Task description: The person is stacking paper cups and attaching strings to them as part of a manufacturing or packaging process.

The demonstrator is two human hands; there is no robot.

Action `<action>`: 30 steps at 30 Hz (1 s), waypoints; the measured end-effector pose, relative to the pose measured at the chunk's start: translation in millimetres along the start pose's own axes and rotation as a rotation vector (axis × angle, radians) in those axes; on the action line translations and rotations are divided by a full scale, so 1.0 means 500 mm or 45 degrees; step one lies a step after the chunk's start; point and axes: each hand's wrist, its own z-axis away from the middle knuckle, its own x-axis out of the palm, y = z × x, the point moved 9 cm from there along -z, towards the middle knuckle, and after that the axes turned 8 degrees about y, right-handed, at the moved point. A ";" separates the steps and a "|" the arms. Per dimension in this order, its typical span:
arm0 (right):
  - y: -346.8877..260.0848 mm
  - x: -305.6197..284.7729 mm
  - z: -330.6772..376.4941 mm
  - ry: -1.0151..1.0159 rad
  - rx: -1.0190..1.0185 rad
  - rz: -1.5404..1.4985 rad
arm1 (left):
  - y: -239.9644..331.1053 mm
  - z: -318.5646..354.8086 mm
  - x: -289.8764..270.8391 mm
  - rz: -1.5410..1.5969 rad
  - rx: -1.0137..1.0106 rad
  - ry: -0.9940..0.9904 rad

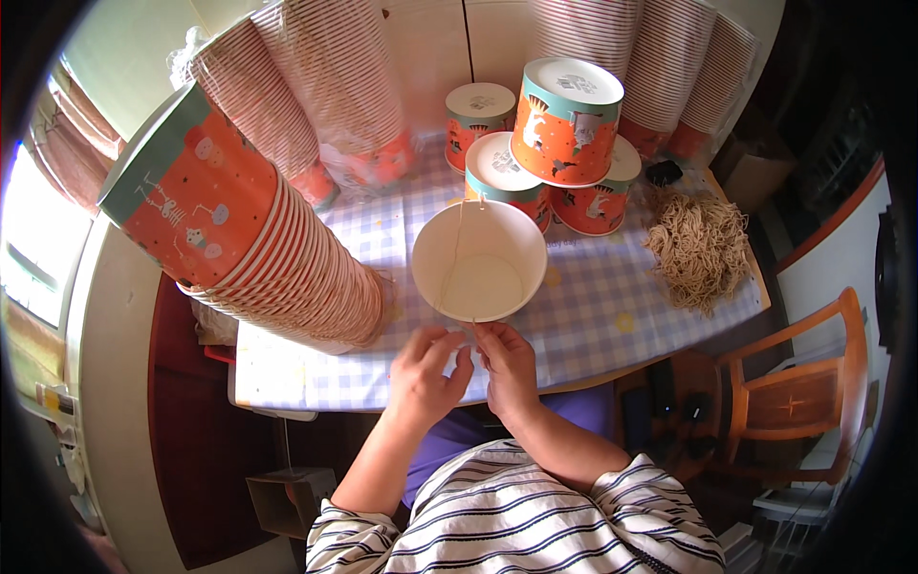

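Observation:
A white-lined paper bucket [521, 273] stands mouth up on the table in front of me. A thin beige string [457, 244] runs across its mouth from the far rim to the near rim. My right hand [508, 373] pinches at the near rim, where the string's end passes; the fingertips partly hide it. Beside it, my left hand [424, 375] has loosely curled fingers, the thumb apart from them, and nothing visible in between. A tangled heap of beige strings [701, 251] lies toward the table's right end.
A tall leaning stack of orange and green buckets [277, 239] rises at the left. Several upside-down buckets [567, 124] are piled behind the bucket. Plastic-wrapped stacks [335, 86] line the back. A wooden chair [789, 402] stands right of the checked tablecloth [574, 325].

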 end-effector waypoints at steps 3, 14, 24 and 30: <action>0.002 0.004 0.002 -0.103 0.041 -0.082 | 0.018 -0.039 -0.016 -0.115 0.184 0.036; 0.024 0.010 0.000 -0.258 0.206 -0.262 | 0.042 -0.080 0.037 -0.099 0.494 -0.325; 0.029 -0.006 -0.013 -0.200 0.118 -0.186 | 0.045 -0.085 0.047 -0.094 0.462 -0.391; 0.032 -0.005 -0.007 -0.158 0.120 -0.130 | 0.058 -0.084 0.048 -0.178 0.549 -0.367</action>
